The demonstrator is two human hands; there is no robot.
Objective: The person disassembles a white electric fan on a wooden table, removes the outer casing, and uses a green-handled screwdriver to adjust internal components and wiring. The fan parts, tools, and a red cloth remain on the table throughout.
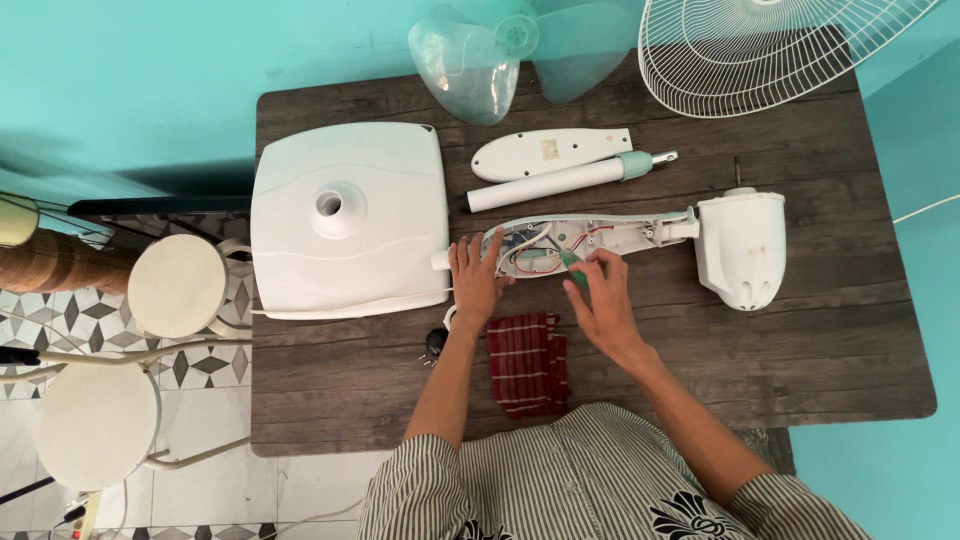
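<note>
Now left hand [476, 280] lies flat, steadying the opened white housing [585, 238], wires exposed; right hand [600, 300] apparently grips a green screwdriver [574, 268].

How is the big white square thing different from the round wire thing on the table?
The square fan base is solid white plastic with a round hole in its middle; the wire fan guard is an open round mesh you can see through. The base lies wholly on the table, beside the left hand; the guard hangs over the far edge, away from both hands. Both are white.

One head camera looks steeply down on the table [800, 330].
</note>
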